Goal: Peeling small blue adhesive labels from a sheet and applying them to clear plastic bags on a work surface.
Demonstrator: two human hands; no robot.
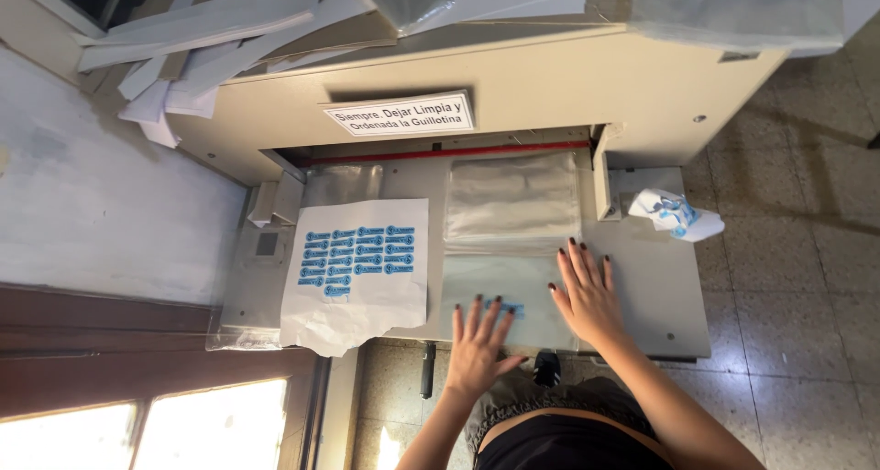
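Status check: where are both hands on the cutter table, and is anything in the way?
Left hand and right hand flat, fingers spread, on the clear plastic sheet. Sheet lies below the red blade line. Torn label sheet alongside, left.

Clear plastic sleeve [502, 298] lies flat on the cutter bed; small blue label inside.

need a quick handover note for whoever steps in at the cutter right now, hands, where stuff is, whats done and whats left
Left hand: open, flat on the clear plastic sheet at the near edge of the cutter table.
Right hand: open, flat on the same sheet's right side.
Stack of clear sheets lies farther in, just before the red line at the blade opening.
White sheet of blue labels, torn at its lower edge, lies to the left, untouched.
Crumpled paper sits on the right.
Done: sheets laid on the table. Left: nothing here looks cut yet; the label sheet is still whole.
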